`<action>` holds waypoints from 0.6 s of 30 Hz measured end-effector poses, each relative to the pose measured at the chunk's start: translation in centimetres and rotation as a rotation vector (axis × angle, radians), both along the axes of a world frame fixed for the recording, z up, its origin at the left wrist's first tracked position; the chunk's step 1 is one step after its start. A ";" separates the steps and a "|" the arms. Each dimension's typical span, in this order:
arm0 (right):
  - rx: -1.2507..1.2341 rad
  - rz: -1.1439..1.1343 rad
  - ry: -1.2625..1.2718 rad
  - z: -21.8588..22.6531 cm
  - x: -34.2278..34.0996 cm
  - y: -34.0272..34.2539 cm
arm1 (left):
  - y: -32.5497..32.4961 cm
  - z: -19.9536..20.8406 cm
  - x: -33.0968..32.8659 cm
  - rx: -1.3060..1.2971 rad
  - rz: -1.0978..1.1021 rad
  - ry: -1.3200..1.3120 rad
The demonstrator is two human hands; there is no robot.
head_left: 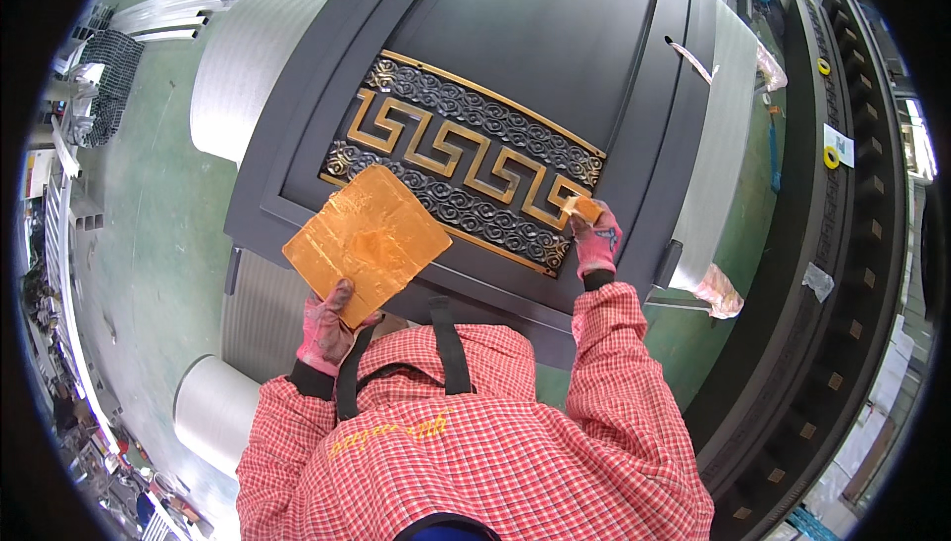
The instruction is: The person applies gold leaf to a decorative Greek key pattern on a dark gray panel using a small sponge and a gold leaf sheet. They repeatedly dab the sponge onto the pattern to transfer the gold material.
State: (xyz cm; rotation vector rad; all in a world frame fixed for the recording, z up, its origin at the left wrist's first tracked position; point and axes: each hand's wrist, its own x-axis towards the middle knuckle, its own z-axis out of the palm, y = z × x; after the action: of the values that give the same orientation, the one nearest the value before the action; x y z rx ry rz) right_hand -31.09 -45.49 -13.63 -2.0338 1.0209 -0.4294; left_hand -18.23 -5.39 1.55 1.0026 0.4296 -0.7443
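Note:
A flat, squarish board coated in gold-orange paint [381, 234] is gripped at its near corner by my gloved left hand [329, 328], thumb on top. My right hand [597, 242], in a pink glove, pinches a small gold-stained sponge block [582, 208]. That sponge touches or hovers just over the right end of the raised key-pattern band [466, 157], which is gold. Above and below the band run dark scrollwork strips [475, 100] with gold edging. All this ornament sits in a dark grey door panel [535, 16]; the board hides the ornament's lower left corner.
White foam rolls [223, 407] lie under and beside the panel. Metal tubes [168, 14] and a dark mesh bundle [107, 80] rest on the green floor [149, 234] at left. Along the right stands a long dark frame [792, 363] bearing yellow tape rolls [830, 157].

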 end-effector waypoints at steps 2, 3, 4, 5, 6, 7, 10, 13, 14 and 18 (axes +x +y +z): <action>0.062 0.024 0.035 -0.5 1.5 0.0 | 0.1 0.0 0.0 0.018 -0.002 0.002; 0.094 0.037 0.052 -0.2 2.4 0.2 | 0.2 0.0 0.1 0.027 -0.002 0.002; -0.001 0.075 0.116 -0.1 2.8 -0.1 | 0.3 0.0 0.1 0.054 0.003 0.009; -0.098 0.117 0.179 0.3 3.3 -0.4 | 0.4 0.0 0.1 0.081 0.012 0.017; -0.195 0.158 0.243 0.8 3.7 -0.5 | 0.6 -0.1 0.1 0.108 0.021 0.025; -0.242 0.112 0.253 1.3 3.9 -0.5 | 0.7 -0.1 0.1 0.109 0.025 0.025; -0.121 0.124 0.164 1.7 4.2 -0.6 | 0.8 -0.2 -0.1 0.086 0.037 0.031; -0.247 0.200 0.303 2.2 4.6 -1.0 | 0.6 -0.3 -0.1 0.044 0.042 0.035; -0.255 0.179 0.330 2.4 4.9 -1.4 | 0.5 -0.3 -0.2 0.053 0.040 0.043; -0.155 0.274 0.335 1.4 5.1 -2.5 | 0.5 -0.3 -0.1 0.051 0.041 0.054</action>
State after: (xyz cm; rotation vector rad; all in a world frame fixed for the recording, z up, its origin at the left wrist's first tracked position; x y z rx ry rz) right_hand -25.95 -47.94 -12.21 -2.3992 0.9026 -0.0222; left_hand -18.37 -4.86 1.26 1.0200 0.5164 -0.7283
